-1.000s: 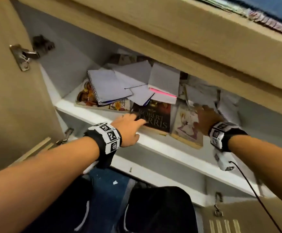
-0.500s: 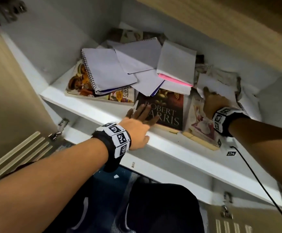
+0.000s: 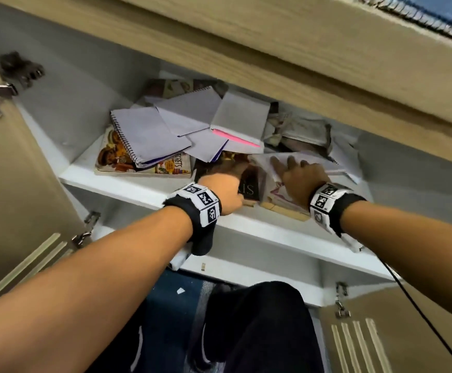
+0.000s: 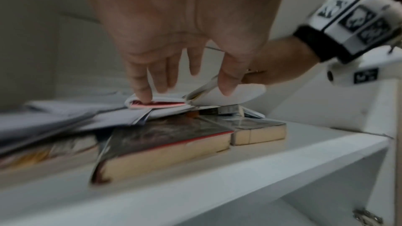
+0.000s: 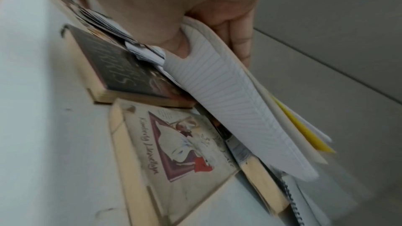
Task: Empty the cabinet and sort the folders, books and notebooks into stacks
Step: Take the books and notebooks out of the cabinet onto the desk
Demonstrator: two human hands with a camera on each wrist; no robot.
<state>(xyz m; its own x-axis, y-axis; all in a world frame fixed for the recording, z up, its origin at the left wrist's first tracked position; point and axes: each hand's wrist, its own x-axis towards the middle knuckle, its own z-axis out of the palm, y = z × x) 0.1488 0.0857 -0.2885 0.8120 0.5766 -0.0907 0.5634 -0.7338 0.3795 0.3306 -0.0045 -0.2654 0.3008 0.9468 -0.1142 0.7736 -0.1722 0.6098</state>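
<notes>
On the white shelf (image 3: 138,187) lie a dark paperback (image 3: 249,181) (image 4: 165,137), a pale picture-cover book (image 3: 281,200) (image 5: 180,143) and overlapping notebooks. My left hand (image 3: 227,184) reaches over the dark book, and its straight fingertips (image 4: 139,95) touch the pink-edged notebook (image 3: 239,117) (image 4: 156,105). My right hand (image 3: 295,176) (image 5: 206,40) grips a lined notebook (image 5: 228,106), thumb in front and fingers behind, tilting its pages up off the books. A spiral notebook (image 3: 146,135) rests on a colourful book (image 3: 114,154) to the left.
Crumpled papers (image 3: 300,127) fill the back right of the shelf. The cabinet's top board (image 3: 273,49) hangs low over it. Open doors stand at left (image 3: 17,184) and lower right (image 3: 408,332). My dark-trousered legs (image 3: 260,332) and blue floor (image 3: 165,305) are below.
My left hand slid forward over the dark book to the pink-edged notebook. My right hand closed on the lined notebook and raised its pages. The head camera tilted.
</notes>
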